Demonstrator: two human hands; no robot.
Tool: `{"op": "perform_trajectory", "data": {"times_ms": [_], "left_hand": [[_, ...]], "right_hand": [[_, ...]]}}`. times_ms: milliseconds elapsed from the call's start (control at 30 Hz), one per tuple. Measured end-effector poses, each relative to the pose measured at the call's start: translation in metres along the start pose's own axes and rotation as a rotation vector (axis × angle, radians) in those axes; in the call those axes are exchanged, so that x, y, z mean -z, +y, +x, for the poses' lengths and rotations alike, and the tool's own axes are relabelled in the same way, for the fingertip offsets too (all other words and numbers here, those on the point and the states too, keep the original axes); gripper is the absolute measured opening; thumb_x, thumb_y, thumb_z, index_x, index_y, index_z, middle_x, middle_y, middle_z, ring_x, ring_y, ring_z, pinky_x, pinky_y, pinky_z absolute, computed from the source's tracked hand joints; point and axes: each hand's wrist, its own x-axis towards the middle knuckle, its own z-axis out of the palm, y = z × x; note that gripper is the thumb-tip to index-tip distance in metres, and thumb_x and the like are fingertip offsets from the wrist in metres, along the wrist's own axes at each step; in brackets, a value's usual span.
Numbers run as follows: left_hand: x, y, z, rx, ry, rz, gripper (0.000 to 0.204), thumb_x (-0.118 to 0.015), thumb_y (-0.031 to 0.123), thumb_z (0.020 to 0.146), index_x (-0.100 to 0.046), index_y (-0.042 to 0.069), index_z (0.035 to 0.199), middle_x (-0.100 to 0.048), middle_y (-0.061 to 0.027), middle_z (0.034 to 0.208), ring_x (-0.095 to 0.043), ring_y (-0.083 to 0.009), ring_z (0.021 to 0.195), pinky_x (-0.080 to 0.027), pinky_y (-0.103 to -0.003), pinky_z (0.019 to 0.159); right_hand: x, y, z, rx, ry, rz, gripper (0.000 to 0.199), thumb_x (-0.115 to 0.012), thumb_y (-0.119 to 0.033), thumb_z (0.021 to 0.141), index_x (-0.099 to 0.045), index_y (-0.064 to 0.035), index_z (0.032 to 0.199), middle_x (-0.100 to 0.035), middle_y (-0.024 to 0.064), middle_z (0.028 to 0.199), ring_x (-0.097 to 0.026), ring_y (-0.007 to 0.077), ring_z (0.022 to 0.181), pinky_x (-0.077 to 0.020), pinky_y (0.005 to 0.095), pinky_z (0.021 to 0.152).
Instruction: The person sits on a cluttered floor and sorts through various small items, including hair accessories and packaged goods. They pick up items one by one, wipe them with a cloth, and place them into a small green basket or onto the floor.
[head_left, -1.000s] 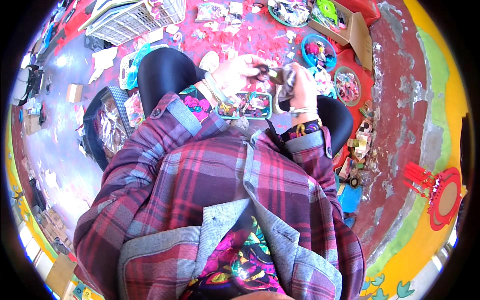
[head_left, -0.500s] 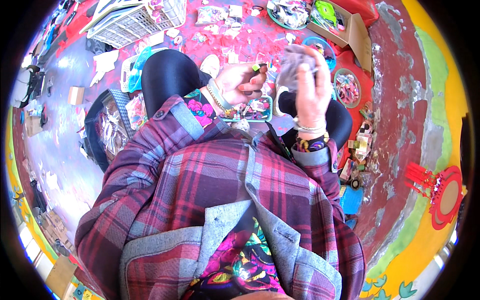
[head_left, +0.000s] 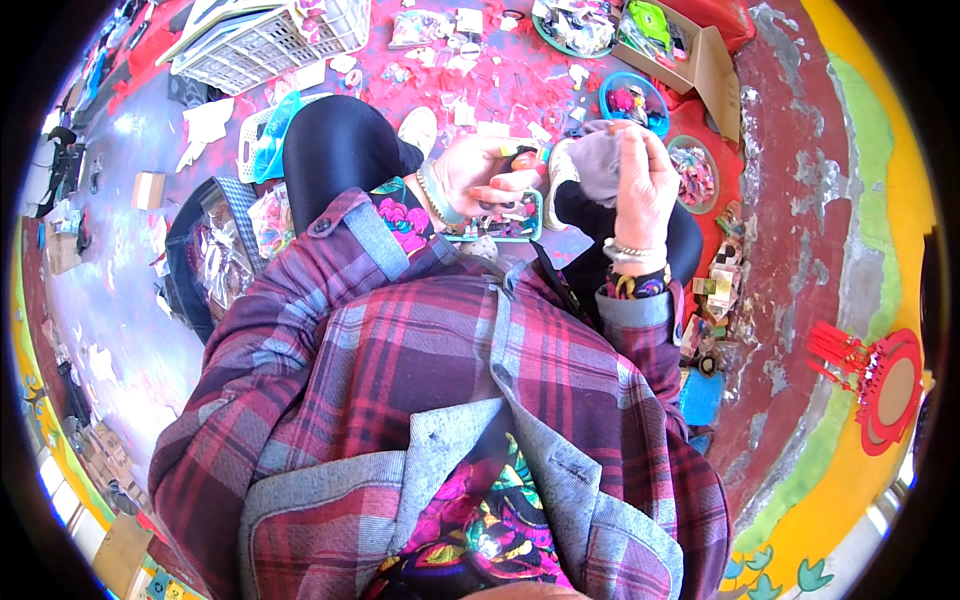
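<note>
My right hand [head_left: 645, 190] pinches the upper edge of a greyish-purple cloth [head_left: 598, 172], which hangs to the left of the fingers above my right knee. A short gap to the left, my left hand [head_left: 480, 178] is closed, its thumb and forefinger on a small black piece [head_left: 520, 151] with yellow-green and teal showing beside it. What exactly that piece is cannot be made out. Below the left hand, partly covered by it, a green tray [head_left: 540, 226] of mixed small items stands on the floor between my legs.
Beyond my right knee are a blue basket [head_left: 664, 105], a round tub of pink pieces [head_left: 714, 180] and an open cardboard box [head_left: 712, 75]. A white crate [head_left: 270, 50] stands at the far left. A dark bag [head_left: 190, 250] lies by my left leg. Scraps litter the red floor.
My right hand has come down and turned, and the bunched cloth now hangs lower and flatter. My left hand has shifted slightly right and down, still gripping the small piece.
</note>
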Motion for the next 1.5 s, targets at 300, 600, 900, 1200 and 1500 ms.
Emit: {"op": "perform_trajectory", "data": {"times_ms": [300,600,900,1200,1500], "left_hand": [[-0.007,0.004,0.000,0.065,0.096,0.150,0.025,-0.033,0.026,0.089,-0.048,0.008,0.084,-0.039,-0.0012,0.051,-0.032,-0.0086,0.034,-0.030,-0.022,0.039],[-0.034,-0.001,0.010,-0.205,0.459,0.656,0.028,-0.037,0.026,0.091,-0.052,0.004,0.100,-0.043,-0.0003,0.060,-0.035,-0.0062,0.045,-0.027,-0.018,0.038],[-0.030,-0.025,0.030,-0.130,0.291,1.100,0.020,-0.045,0.023,0.091,-0.053,0.005,0.086,-0.046,0.0023,0.060,-0.042,-0.0041,0.050,-0.033,-0.017,0.046],[0.001,-0.017,0.047,-0.231,0.375,1.350,0.022,-0.053,0.017,0.086,-0.063,-0.001,0.079,-0.057,-0.0050,0.107,-0.044,-0.0039,0.064,-0.037,-0.019,0.060],[0.039,-0.007,0.055,-0.165,0.573,1.198,0.021,-0.051,0.017,0.087,-0.057,0.005,0.103,-0.057,-0.0025,0.105,-0.053,-0.0068,0.089,-0.040,-0.018,0.066]], "right_hand": [[-0.019,0.021,-0.011,0.658,-0.089,-0.598,0.017,-0.055,0.000,0.068,-0.058,-0.0058,0.083,-0.058,0.0083,0.088,-0.056,0.0238,0.079,-0.0431,0.0333,0.075],[0.006,0.009,-0.026,-0.128,-0.210,-0.161,0.037,-0.067,-0.023,0.072,-0.057,0.0032,0.096,-0.061,0.0081,0.090,-0.055,0.0194,0.087,-0.0430,0.0307,0.077],[0.036,-0.012,-0.060,0.027,-0.017,-0.220,0.011,-0.061,-0.010,0.073,-0.061,-0.0033,0.083,-0.060,0.0093,0.074,-0.058,0.0152,0.062,-0.0454,0.0260,0.057],[0.280,0.001,-0.176,-0.226,0.632,-0.371,0.017,-0.060,-0.010,0.079,-0.061,-0.0002,0.092,-0.059,0.0007,0.081,-0.053,0.0073,0.071,-0.0426,0.0191,0.063],[0.347,0.132,-0.355,-0.852,0.865,-0.035,0.019,-0.062,-0.013,0.077,-0.060,-0.0003,0.091,-0.061,0.0032,0.081,-0.055,0.0118,0.071,-0.0434,0.0239,0.066]]}}
